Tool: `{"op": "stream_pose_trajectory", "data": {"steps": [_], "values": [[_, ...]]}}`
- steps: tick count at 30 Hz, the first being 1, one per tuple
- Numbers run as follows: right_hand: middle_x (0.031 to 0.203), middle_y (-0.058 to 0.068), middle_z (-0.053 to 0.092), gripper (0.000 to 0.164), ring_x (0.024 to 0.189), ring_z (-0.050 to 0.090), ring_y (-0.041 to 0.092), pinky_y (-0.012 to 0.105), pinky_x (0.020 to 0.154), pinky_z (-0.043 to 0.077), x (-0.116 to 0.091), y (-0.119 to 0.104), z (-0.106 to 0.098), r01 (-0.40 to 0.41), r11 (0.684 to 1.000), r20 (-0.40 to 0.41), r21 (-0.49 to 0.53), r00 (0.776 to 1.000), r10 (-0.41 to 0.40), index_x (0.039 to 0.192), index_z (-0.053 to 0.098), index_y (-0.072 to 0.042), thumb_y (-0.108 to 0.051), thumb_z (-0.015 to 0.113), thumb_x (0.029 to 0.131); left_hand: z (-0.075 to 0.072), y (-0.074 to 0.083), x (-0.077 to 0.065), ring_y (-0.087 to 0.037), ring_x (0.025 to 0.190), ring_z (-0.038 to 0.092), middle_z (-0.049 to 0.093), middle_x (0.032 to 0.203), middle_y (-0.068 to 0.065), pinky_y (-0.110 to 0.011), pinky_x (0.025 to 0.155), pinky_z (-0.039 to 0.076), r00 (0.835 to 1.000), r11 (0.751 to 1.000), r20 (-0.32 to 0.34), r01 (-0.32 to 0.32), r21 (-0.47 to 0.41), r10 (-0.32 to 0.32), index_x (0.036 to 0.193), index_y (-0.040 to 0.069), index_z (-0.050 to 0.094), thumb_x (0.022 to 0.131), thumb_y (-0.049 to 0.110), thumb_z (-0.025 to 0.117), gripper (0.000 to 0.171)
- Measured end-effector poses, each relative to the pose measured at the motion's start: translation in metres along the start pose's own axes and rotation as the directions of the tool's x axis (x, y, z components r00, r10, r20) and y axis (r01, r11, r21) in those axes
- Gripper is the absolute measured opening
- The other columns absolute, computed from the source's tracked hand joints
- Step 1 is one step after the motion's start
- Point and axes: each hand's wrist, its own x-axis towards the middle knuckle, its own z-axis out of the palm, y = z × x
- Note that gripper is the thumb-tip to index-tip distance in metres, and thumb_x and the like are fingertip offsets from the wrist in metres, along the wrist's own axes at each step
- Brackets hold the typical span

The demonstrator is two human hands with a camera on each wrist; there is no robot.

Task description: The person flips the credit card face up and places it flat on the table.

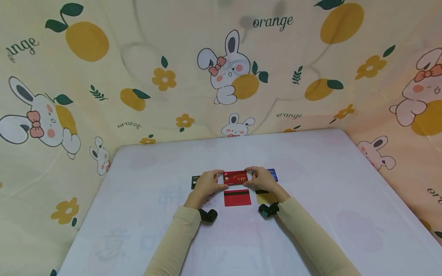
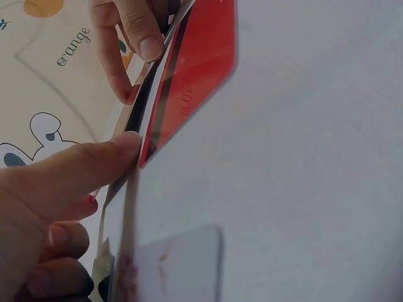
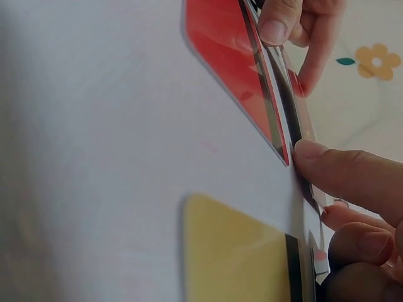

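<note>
A dark red VIP bank card (image 1: pixel 235 178) lies between both hands, printed side up in the head view. My left hand (image 1: pixel 208 183) pinches its left end between thumb and index finger, thumb at the near corner. At the other end my right hand (image 1: pixel 263 179) does the same. From the wrists this card is seen almost edge-on, with the left thumb (image 2: pixel 94 160) and the right thumb (image 3: pixel 346 173) at its near edge. Just in front lies a bright red card (image 1: pixel 237 197) with a black stripe along its far edge.
A black card (image 1: pixel 195 184) and a white card (image 1: pixel 210 201) lie partly hidden by the left hand. Beside the right hand are a blue card (image 1: pixel 273 174) and a gold card (image 1: pixel 265 197) with a dark stripe. The white table (image 1: pixel 145 214) meets a patterned cloth wall behind.
</note>
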Motion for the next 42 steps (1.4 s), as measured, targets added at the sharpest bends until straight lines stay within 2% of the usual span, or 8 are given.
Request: {"op": "stream_pose_trajectory", "data": {"steps": [14, 27, 42], "values": [[0.058, -0.003, 0.039, 0.059, 0.052, 0.037, 0.012, 0.022, 0.05, 0.029, -0.0009, -0.0005, 0.0013, -0.022, 0.999, -0.021, -0.025, 1.0, 0.021, 0.132, 0.058, -0.011, -0.024, 0.079, 0.079, -0.0006, 0.0022, -0.001, -0.011, 0.059, 0.035, 0.039, 0.064, 0.003, -0.023, 0.051, 0.027, 1.0, 1.0, 0.006, 0.009, -0.004, -0.009, 0.133, 0.016, 0.058, 0.078, 0.037, 0.078, 0.062], [0.056, -0.004, 0.036, 0.059, 0.051, 0.035, 0.011, 0.022, 0.049, 0.029, -0.0002, 0.001, 0.0021, -0.03, 1.0, -0.012, 0.005, 0.999, 0.03, 0.132, 0.058, -0.01, -0.024, 0.079, 0.079, -0.0002, 0.0021, -0.0006, -0.012, 0.062, 0.036, 0.039, 0.065, 0.003, -0.024, 0.055, 0.029, 0.999, 0.999, 0.029, 0.037, 0.001, -0.037, 0.135, 0.017, 0.056, 0.079, 0.038, 0.078, 0.064], [0.056, -0.004, 0.034, 0.059, 0.052, 0.034, 0.011, 0.022, 0.049, 0.027, 0.001, 0.0009, 0.0019, -0.034, 0.999, -0.015, -0.021, 0.999, 0.033, 0.132, 0.059, -0.01, -0.024, 0.079, 0.079, 0.0009, 0.0017, -0.0009, -0.011, 0.061, 0.034, 0.037, 0.064, 0.004, -0.024, 0.054, 0.028, 0.999, 0.999, 0.025, 0.019, 0.028, -0.02, 0.136, 0.018, 0.055, 0.08, 0.038, 0.077, 0.064]]}}
